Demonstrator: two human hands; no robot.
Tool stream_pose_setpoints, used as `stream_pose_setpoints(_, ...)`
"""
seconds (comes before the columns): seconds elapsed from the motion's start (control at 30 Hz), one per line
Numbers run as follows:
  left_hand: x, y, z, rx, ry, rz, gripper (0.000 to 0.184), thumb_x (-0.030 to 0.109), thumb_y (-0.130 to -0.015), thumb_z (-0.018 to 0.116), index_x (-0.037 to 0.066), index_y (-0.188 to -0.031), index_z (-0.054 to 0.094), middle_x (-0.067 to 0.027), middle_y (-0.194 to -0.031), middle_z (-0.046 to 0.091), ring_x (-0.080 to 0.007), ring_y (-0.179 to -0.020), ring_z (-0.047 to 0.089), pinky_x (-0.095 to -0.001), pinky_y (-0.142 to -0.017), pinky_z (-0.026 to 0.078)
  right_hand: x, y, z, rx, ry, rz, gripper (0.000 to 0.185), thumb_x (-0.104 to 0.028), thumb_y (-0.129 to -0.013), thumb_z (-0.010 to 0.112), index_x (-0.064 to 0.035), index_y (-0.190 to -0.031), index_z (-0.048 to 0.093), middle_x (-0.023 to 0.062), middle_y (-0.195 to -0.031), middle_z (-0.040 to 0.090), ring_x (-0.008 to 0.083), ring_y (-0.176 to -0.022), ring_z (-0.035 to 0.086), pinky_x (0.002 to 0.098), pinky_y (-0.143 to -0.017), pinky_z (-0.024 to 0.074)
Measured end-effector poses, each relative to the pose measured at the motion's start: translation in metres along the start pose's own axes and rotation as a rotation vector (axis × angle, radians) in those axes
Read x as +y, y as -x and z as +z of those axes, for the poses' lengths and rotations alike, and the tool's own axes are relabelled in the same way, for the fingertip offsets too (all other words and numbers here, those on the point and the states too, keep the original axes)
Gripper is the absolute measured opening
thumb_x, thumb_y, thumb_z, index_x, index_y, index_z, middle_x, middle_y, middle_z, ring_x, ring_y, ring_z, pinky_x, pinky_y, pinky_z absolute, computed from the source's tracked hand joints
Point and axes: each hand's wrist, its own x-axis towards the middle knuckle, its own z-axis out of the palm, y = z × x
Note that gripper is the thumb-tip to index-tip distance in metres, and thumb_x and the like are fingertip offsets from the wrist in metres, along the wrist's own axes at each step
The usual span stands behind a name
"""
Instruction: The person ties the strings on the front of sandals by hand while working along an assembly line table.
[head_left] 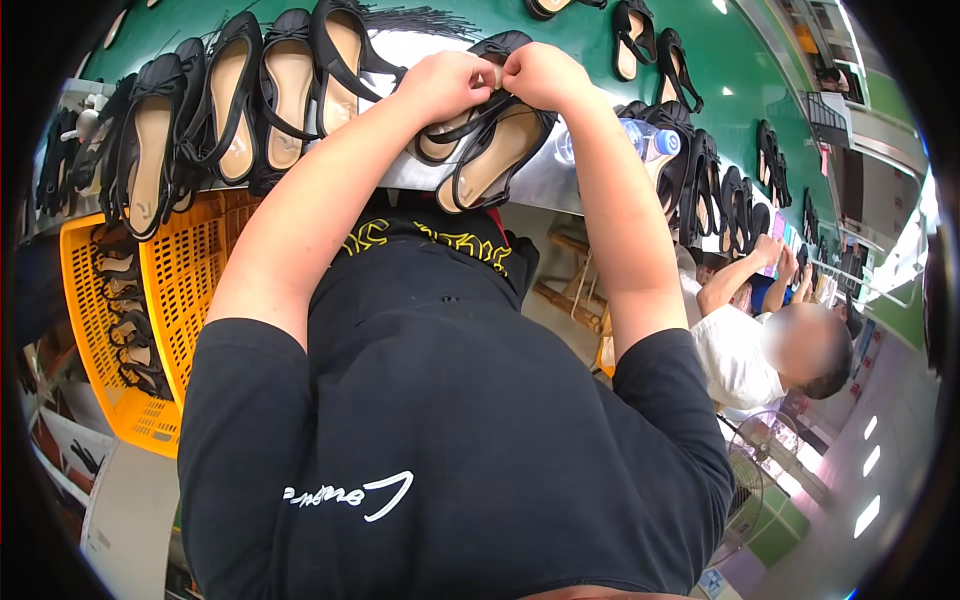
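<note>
My left hand and my right hand meet at the edge of the green-topped bench, fingers closed in a pinch. Between their fingertips is a small pale piece, too small to name. Just beneath and behind the hands sits a black flat shoe, partly hidden by them. Nearer to me, a black slingback shoe with a beige insole lies tilted over the bench edge, below my right hand. Another beige insole shows beside it, under my left wrist.
Several black slingback shoes stand in a row at left. A bundle of thin black strips lies behind them. A plastic bottle lies right of my right forearm. Yellow crates holding shoes stand below left. A co-worker sits at right.
</note>
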Motion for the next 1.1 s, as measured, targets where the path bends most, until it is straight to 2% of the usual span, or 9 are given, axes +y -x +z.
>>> stream_pose_setpoints(0.33, -0.006, 0.002, 0.008, 0.054, -0.015, 0.080, 0.018, 0.027, -0.093, 0.077, 0.015, -0.106, 0.078, -0.0080, -0.091, 0.072, -0.0304, -0.089, 0.072, -0.0436, -0.081, 0.059, 0.005, -0.004, 0.022, -0.013, -0.055, 0.035, 0.023, -0.029, -0.091, 0.078, -0.0106, -0.102, 0.086, 0.0149, -0.091, 0.080, 0.0307, -0.084, 0.076, 0.0410, -0.083, 0.0605)
stream_pose_setpoints(0.4, -0.001, 0.005, 0.001, 0.071, -0.015, 0.120, 0.019, 0.027, -0.092, 0.078, 0.014, -0.106, 0.078, -0.0084, -0.093, 0.073, -0.0308, -0.090, 0.072, -0.0438, -0.083, 0.059, 0.002, -0.004, 0.021, -0.065, -0.090, 0.115, 0.025, -0.027, -0.090, 0.072, -0.0188, -0.107, 0.088, 0.0150, -0.112, 0.082, 0.0341, -0.109, 0.078, 0.0438, -0.098, 0.0608)
stream_pose_setpoints(0.47, 0.003, 0.009, -0.001, 0.041, -0.050, 0.173, 0.018, 0.026, -0.091, 0.079, 0.014, -0.105, 0.079, -0.0087, -0.099, 0.073, -0.0315, -0.093, 0.073, -0.0445, -0.084, 0.060, 0.002, 0.000, 0.020, -0.070, -0.127, 0.123, 0.025, -0.028, -0.090, 0.072, -0.0169, -0.106, 0.088, 0.0165, -0.113, 0.082, 0.0345, -0.110, 0.077, 0.0436, -0.099, 0.0604)
stream_pose_setpoints(0.57, 0.008, 0.010, 0.001, 0.060, -0.174, 0.162, 0.018, 0.028, -0.092, 0.082, 0.015, -0.104, 0.081, -0.0081, -0.098, 0.070, -0.0310, -0.096, 0.073, -0.0456, -0.083, 0.060, 0.003, 0.003, 0.020, -0.069, -0.187, 0.132, 0.026, -0.027, -0.089, 0.072, -0.0164, -0.106, 0.088, 0.0164, -0.113, 0.082, 0.0349, -0.110, 0.077, 0.0433, -0.099, 0.0605)
stream_pose_setpoints(0.63, 0.013, 0.014, 0.005, 0.110, -0.260, 0.158, 0.017, 0.029, -0.092, 0.082, 0.015, -0.100, 0.080, -0.0066, -0.095, 0.068, -0.0306, -0.095, 0.072, -0.0455, -0.081, 0.060, 0.003, 0.005, 0.024, -0.003, -0.225, 0.121, 0.025, -0.027, -0.090, 0.077, -0.0073, -0.102, 0.086, 0.0189, -0.095, 0.081, 0.0318, -0.090, 0.078, 0.0426, -0.087, 0.0601)
stream_pose_setpoints(0.73, 0.014, 0.013, 0.016, 0.245, -0.415, 0.274, 0.009, 0.022, -0.090, 0.075, 0.013, -0.089, 0.076, -0.0047, -0.102, 0.071, -0.0283, -0.093, 0.073, -0.0430, -0.081, 0.063, 0.005, 0.005, 0.026, 0.007, -0.235, 0.107, 0.025, -0.025, -0.089, 0.075, -0.0059, -0.102, 0.085, 0.0195, -0.097, 0.081, 0.0326, -0.092, 0.078, 0.0429, -0.088, 0.0601)
stream_pose_setpoints(0.93, 0.014, 0.012, 0.031, 0.321, -0.665, 0.366, 0.006, 0.015, -0.088, 0.068, 0.012, -0.092, 0.071, -0.0010, -0.094, 0.065, -0.0212, -0.099, 0.067, -0.0387, -0.078, 0.057, 0.004, 0.008, 0.023, 0.008, -0.235, 0.119, 0.027, -0.026, -0.089, 0.073, -0.0048, -0.103, 0.084, 0.0190, -0.096, 0.081, 0.0329, -0.089, 0.077, 0.0419, -0.087, 0.0598)
stream_pose_setpoints(1.03, 0.015, 0.011, 0.022, 0.314, -0.562, 0.293, 0.007, 0.013, -0.092, 0.067, 0.012, -0.098, 0.070, -0.0055, -0.097, 0.066, -0.0270, -0.100, 0.070, -0.0430, -0.082, 0.059, 0.003, 0.012, 0.020, -0.030, -0.252, 0.126, 0.025, -0.028, -0.088, 0.068, -0.0129, -0.098, 0.085, 0.0146, -0.107, 0.083, 0.0344, -0.105, 0.078, 0.0433, -0.095, 0.0602)
stream_pose_setpoints(1.1, 0.013, 0.013, -0.002, 0.069, -0.323, 0.207, 0.014, 0.012, -0.095, 0.064, 0.013, -0.108, 0.072, -0.0098, -0.104, 0.069, -0.0334, -0.104, 0.072, -0.0474, -0.089, 0.060, 0.001, 0.014, 0.017, -0.044, -0.237, 0.116, 0.025, -0.030, -0.089, 0.069, -0.0128, -0.099, 0.085, 0.0147, -0.106, 0.082, 0.0345, -0.105, 0.077, 0.0435, -0.095, 0.0602)
